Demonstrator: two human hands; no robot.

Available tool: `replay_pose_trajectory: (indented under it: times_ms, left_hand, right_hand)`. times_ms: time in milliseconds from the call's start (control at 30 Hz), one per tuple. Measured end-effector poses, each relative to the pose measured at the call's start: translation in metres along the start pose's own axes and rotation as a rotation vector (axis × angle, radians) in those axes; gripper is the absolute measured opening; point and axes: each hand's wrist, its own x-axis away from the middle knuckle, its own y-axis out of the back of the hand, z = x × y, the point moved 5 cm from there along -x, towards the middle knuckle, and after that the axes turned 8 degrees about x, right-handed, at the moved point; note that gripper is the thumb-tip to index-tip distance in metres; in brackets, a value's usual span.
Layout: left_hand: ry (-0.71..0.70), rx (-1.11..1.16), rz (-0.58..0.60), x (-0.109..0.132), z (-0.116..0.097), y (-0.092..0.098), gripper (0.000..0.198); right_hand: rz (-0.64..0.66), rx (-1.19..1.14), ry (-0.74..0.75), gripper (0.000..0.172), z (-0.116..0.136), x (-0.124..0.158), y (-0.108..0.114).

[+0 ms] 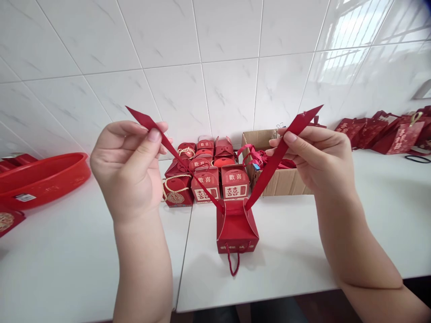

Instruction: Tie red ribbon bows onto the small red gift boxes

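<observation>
A small red gift box (237,224) stands on the white table, its top folded up and a red cord handle hanging at its front. A red ribbon (267,177) runs from the top of the box and spreads upward in a V. My left hand (134,166) pinches one ribbon end between thumb and fingers, with the pointed tip sticking out above. Level with it on the right, my right hand (316,152) pinches the other end in the same way. Both hands are raised above the table, apart from the box.
Several red boxes (206,181) stand behind the gift box. Beside them is a cardboard box (286,183) with red ribbons. A red basin (54,179) lies at the left; red bags (404,134) and a black ring (417,159) are at the far right.
</observation>
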Motion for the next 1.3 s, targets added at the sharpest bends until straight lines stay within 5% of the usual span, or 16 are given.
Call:
replay_pose_trajectory:
  times_ms: [367,633,767,933,1100,1300]
  left_hand:
    - [-0.014,0.025,-0.012,0.001,0.001,0.000,0.021]
    - [0.049,0.024,-0.012,0.005,0.007,-0.004,0.016]
    - [0.227,-0.016,0.092,0.021,0.016,-0.023,0.018]
    - [0.557,-0.156,0.360,0.047,0.028,-0.050,0.026]
    - [0.566,-0.220,0.454,0.052,0.030,-0.058,0.011]
    - [0.582,-0.256,0.404,0.048,0.037,-0.048,0.029]
  right_hand:
    - [-0.094,-0.022,0.050,0.018,-0.007,-0.001,0.002]
    - [-0.040,-0.043,-0.012,0.016,-0.009,-0.001,-0.004]
    - [0.045,-0.081,-0.094,0.014,-0.014,0.004,-0.018]
    - [0.255,-0.055,-0.180,0.016,-0.020,0.014,-0.039]
    - [0.358,-0.033,-0.204,0.019,-0.026,0.018,-0.047]
    - [0.433,-0.124,-0.218,0.022,-0.023,0.021,-0.052]
